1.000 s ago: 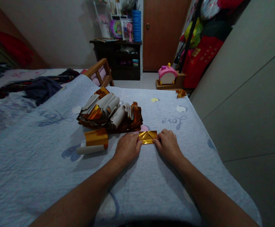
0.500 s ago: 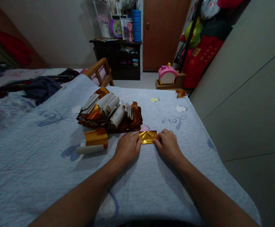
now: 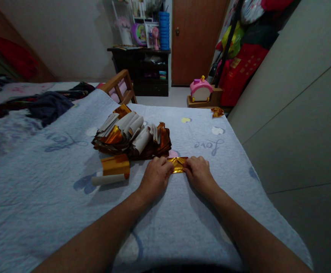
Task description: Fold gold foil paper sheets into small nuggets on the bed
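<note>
My own body, as seen from the head camera: two forearms, bare, no sleeves in view. Left hand (image 3: 155, 175) and right hand (image 3: 199, 174): bare, ungloved; I make out no rings, watch or bracelet. Fingernails too small and dim to judge.

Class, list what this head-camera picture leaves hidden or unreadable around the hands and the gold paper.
- Gold paper: both ends hidden under left hand and right hand.
- Its folds: too small, dim.
- Foil pile: sheet count unreadable, overlapping.
- Gold roll: far end hidden by itself.
</note>
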{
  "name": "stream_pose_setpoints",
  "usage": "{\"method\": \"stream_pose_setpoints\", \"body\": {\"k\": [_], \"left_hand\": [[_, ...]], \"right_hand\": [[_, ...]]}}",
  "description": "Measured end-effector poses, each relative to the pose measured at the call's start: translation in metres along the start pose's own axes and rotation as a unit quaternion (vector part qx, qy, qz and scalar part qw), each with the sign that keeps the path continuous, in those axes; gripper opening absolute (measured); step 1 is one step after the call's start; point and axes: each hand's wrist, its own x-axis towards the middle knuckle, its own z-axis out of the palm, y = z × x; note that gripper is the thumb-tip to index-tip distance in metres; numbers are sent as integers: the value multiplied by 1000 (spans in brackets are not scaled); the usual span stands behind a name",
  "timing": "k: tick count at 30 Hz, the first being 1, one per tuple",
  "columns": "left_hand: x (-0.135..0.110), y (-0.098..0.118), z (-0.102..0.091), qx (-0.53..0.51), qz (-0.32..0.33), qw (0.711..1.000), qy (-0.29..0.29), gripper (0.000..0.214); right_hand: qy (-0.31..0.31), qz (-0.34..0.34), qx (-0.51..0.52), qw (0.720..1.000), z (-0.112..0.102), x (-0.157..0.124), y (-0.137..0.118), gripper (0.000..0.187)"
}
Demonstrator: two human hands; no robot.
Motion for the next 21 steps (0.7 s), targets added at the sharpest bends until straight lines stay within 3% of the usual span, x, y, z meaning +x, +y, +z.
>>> {"method": "stream_pose_setpoints", "body": {"k": [8, 13, 17, 21], "left_hand": [[-5, -1, 3, 32, 84, 996, 1, 15], [-10, 4, 0, 65, 75, 995, -18, 17], [-14, 16, -8, 116, 43, 990, -65, 16], [-19, 30, -12, 178, 52, 979, -88, 19]], "right_hand": [[3, 20, -50, 999, -2, 0, -17, 16], [16, 27, -76, 997, -1, -1, -26, 23], [11, 33, -81, 996, -1, -2, -28, 25], [15, 45, -77, 996, -1, -2, -25, 26]]}}
